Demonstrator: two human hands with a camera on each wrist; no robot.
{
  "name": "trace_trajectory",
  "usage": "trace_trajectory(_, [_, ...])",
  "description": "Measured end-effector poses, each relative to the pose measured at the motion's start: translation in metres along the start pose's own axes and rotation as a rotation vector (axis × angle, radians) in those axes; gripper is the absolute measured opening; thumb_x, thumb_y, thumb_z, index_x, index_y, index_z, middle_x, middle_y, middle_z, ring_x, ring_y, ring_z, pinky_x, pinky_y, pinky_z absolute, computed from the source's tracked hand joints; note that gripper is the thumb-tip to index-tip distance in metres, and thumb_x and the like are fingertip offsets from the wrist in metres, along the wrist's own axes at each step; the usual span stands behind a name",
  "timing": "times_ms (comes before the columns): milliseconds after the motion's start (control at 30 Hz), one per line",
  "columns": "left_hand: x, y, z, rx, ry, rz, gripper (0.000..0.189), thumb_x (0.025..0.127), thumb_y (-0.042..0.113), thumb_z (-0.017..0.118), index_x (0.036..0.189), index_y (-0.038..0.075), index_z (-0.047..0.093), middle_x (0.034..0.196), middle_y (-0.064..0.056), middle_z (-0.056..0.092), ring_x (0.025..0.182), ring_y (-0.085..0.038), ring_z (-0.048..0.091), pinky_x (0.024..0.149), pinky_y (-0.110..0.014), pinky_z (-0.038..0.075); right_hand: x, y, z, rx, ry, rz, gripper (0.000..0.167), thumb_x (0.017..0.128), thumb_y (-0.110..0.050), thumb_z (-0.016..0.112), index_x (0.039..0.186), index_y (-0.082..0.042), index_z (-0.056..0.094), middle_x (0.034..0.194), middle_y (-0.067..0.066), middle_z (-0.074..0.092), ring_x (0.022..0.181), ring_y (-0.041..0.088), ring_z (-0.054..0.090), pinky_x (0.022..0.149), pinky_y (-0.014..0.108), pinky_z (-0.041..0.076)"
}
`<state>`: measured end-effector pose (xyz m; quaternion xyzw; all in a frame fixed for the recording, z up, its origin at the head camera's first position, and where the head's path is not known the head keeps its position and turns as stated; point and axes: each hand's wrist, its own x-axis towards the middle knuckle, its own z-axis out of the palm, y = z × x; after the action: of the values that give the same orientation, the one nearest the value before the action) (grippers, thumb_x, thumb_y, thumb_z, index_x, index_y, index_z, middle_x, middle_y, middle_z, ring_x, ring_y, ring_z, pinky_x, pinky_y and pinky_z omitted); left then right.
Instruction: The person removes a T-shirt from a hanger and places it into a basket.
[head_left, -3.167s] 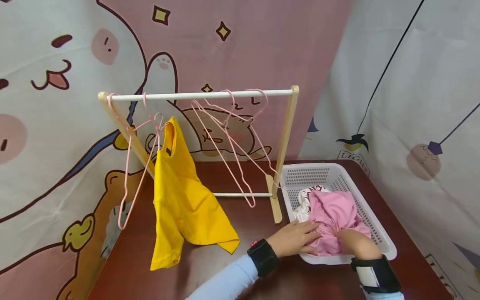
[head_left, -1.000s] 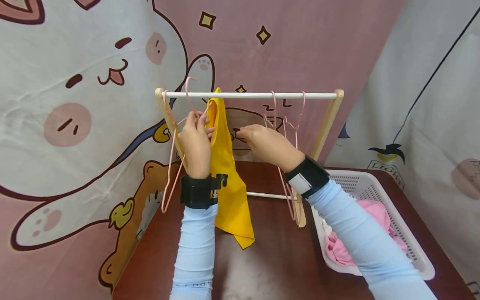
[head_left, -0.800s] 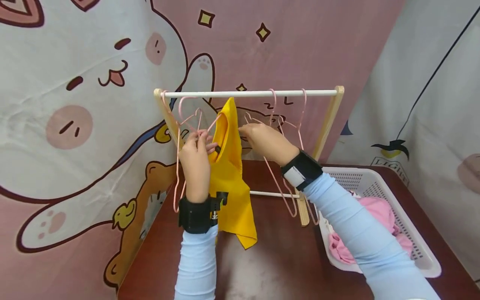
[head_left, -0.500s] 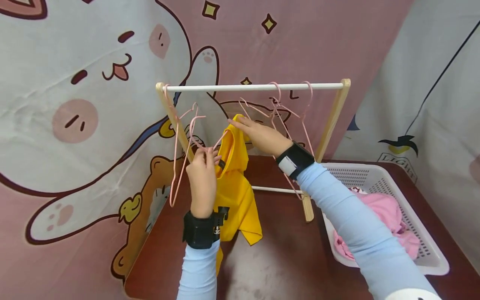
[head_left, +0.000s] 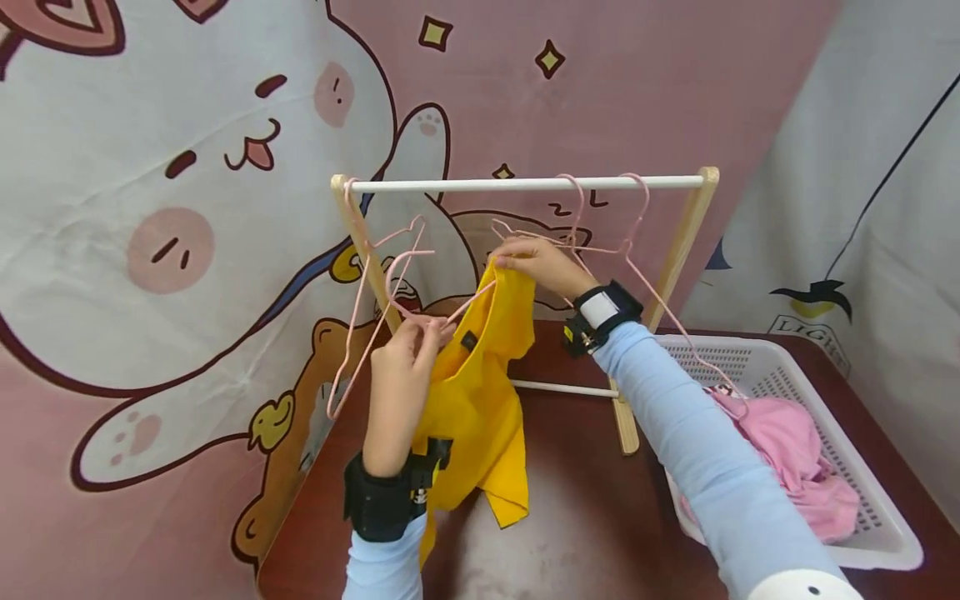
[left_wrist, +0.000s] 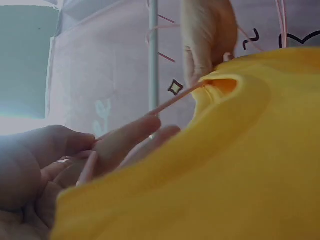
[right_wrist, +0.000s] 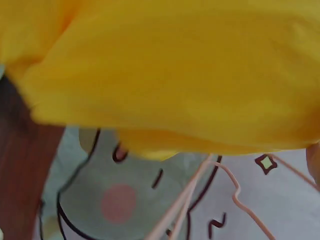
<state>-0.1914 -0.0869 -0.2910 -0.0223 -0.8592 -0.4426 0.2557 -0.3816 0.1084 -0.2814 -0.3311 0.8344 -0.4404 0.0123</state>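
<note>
My left hand (head_left: pixel 401 379) pinches the neck of a pink hanger (head_left: pixel 387 279), whose hook is off the rail and points up below it. One arm of this hanger runs into the neckline of a yellow T-shirt (head_left: pixel 480 408), which hangs down over the table. My right hand (head_left: pixel 543 262) pinches the shirt's upper shoulder, near the hanger arm's tip. In the left wrist view the hanger arm (left_wrist: pixel 177 98) passes from my fingers into the collar. Yellow cloth (right_wrist: pixel 175 75) fills the upper right wrist view, hiding most of the right hand.
Behind stands a rack with a white rail (head_left: pixel 465 185) and wooden legs. Bare pink hangers hang at its left (head_left: pixel 358 300) and right ends. On the right, a white basket (head_left: pixel 892 546) holds pink cloth (head_left: pixel 787 433) and a patterned white piece. The table (head_left: pixel 577 533) is dark red.
Both hands have left the pink cloth in the basket. My left hand has lifted the hanger with the shirt off the rail and lowered it; my right hand has come to grip the shirt's shoulder.
</note>
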Motion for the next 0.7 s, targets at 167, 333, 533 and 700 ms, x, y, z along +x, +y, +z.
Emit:
trace_trajectory(167, [-0.011,0.001,-0.005,0.059,0.009,0.04,0.027,0.097,0.023,0.049,0.101,0.001,0.063,0.055,-0.007,0.044,0.041,-0.009,0.024,0.043,-0.02,0.027,-0.003,0.011,0.004,0.231,0.216,0.085,0.036,0.094,-0.034,0.051,0.118,-0.009,0.062,0.105,0.005,0.056,0.088,0.016,0.054,0.081,0.021,0.049])
trace_trajectory(333, [-0.018,-0.001,-0.005,0.067,0.116,0.072,0.024,0.096,0.018,0.049,0.102,0.0,0.063,0.065,-0.013,0.056,0.039,-0.006,0.02,0.041,-0.02,0.026,0.001,0.016,0.015,0.449,0.409,0.148,0.036,0.093,-0.027,0.053,0.121,-0.004,0.06,0.102,0.0,0.059,0.082,0.008,0.056,0.075,0.014,0.049])
trace_trajectory(533, [-0.014,0.001,0.011,0.037,0.291,0.15,0.02,0.094,0.013,0.053,0.095,-0.004,0.064,0.075,-0.018,0.066,0.037,-0.007,0.026,0.039,-0.019,0.027,0.011,0.022,0.032,0.797,0.594,0.234,0.037,0.094,-0.021,0.052,0.124,0.0,0.056,0.1,0.0,0.059,0.083,0.007,0.057,0.078,0.016,0.049])
trace_trajectory(700, [-0.013,0.001,0.023,0.026,0.337,0.143,0.02,0.093,0.011,0.053,0.091,-0.006,0.063,0.078,-0.021,0.068,0.038,-0.004,0.025,0.039,-0.019,0.029,0.012,0.029,0.04,1.094,0.592,0.287,0.043,0.096,-0.022,0.043,0.135,-0.003,0.045,0.107,0.0,0.052,0.092,0.007,0.053,0.091,0.019,0.045])
